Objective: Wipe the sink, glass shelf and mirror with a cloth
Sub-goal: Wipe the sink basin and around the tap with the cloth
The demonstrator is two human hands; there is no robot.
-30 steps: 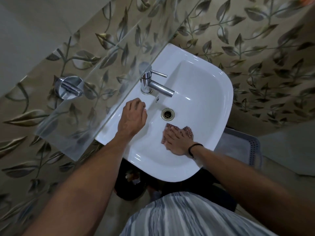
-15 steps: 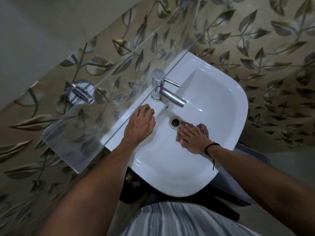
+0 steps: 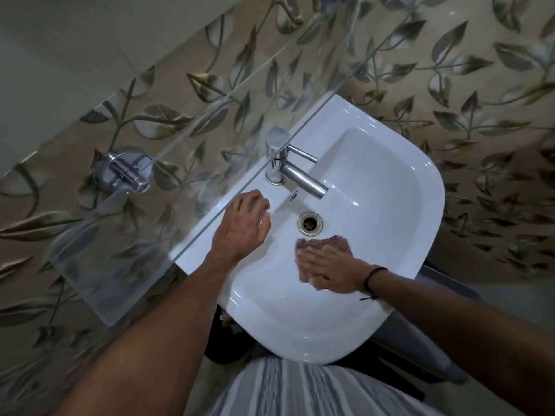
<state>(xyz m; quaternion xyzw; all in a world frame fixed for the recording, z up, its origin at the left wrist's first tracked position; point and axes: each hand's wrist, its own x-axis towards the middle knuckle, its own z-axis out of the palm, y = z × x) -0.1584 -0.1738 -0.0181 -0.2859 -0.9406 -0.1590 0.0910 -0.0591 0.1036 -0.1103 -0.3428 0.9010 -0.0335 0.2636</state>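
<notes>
Looking straight down on a white sink (image 3: 390, 205), shiny and wide.

Right hand (image 3: 327, 268) at about 5 o'clock from the drain (image 3: 310, 223), laid flat on a checked red-brown cloth (image 3: 327, 244). Fingers straight and close together, pressing the cloth onto the slope of the bowl, not gripping it. Cloth down inside the bowl, near the drain but not touching it, partly hidden under the fingers, far edge poking out toward 12 o'clock. Thin black band (image 3: 374, 279) round that wrist, with a loose end hanging.

Left hand (image 3: 240, 226) at 9 o'clock from the drain, resting on the back ledge of the sink, fingers a little bent and spread, holding nothing. Hands apart, with bare white bowl between them.

Silver tap (image 3: 294, 172) at 11 o'clock from the drain, spout pointing to 4 o'clock, thin lever sticking out to 3 o'clock.

Glass shelf (image 3: 120, 250) above the back ledge, see-through, running from 7 o'clock up to 1 o'clock across the view, with the top of the tap seen through it. Round shiny bracket (image 3: 123, 172) on the wall at 9 o'clock, seen through the glass. Leaf-pattern tiles (image 3: 450, 85) all around. Striped grey-and-white shirt (image 3: 300, 391) at 6 o'clock, right at the bottom edge.
</notes>
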